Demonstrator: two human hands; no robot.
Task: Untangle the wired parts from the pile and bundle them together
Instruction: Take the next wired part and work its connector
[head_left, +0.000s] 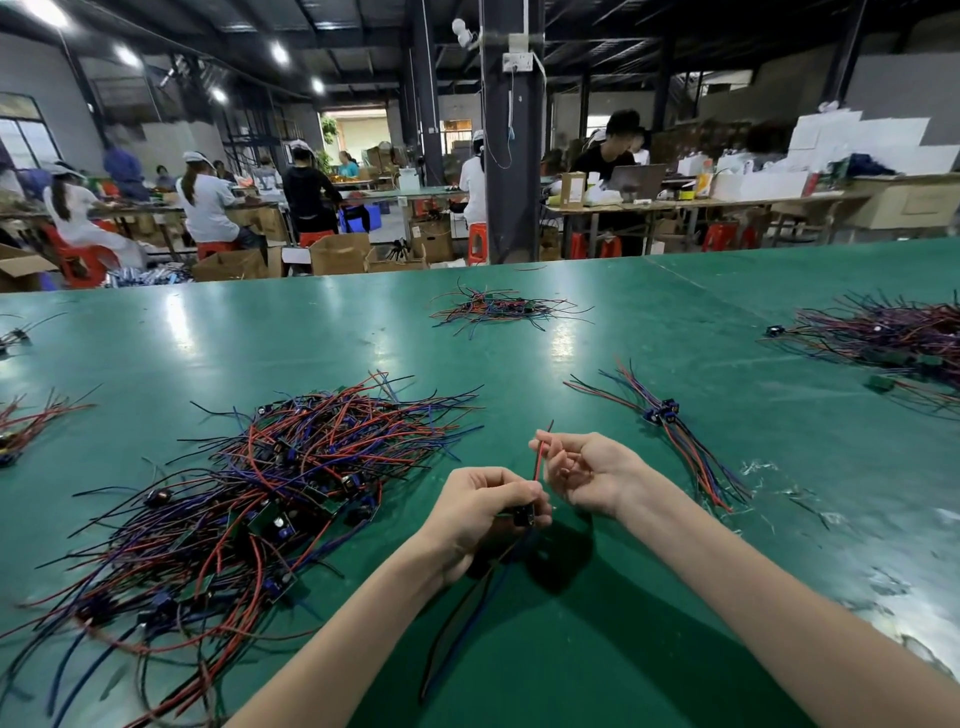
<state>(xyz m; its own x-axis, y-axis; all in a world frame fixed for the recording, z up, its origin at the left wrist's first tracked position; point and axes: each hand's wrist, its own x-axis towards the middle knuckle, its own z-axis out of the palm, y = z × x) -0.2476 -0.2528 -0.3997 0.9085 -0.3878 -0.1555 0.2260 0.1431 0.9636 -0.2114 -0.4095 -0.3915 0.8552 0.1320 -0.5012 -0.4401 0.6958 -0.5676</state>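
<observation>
Gripping a small black wired part (523, 515) w/ curled fingers, the left hand (483, 512) holds it over the green table (597, 649). Its black & blue leads hang toward the person. 1 red lead (538, 460) rises from the part past the right hand (587, 475), which is palm up w/ fingers loosely curled. The index tip touches the lead; can't tell if it's pinched. Tangled pile (270, 493) lies left of the hands. Sorted bundle (675, 431) lies to the right, apart from both hands. Far heap (498, 306) sits well back.
</observation>
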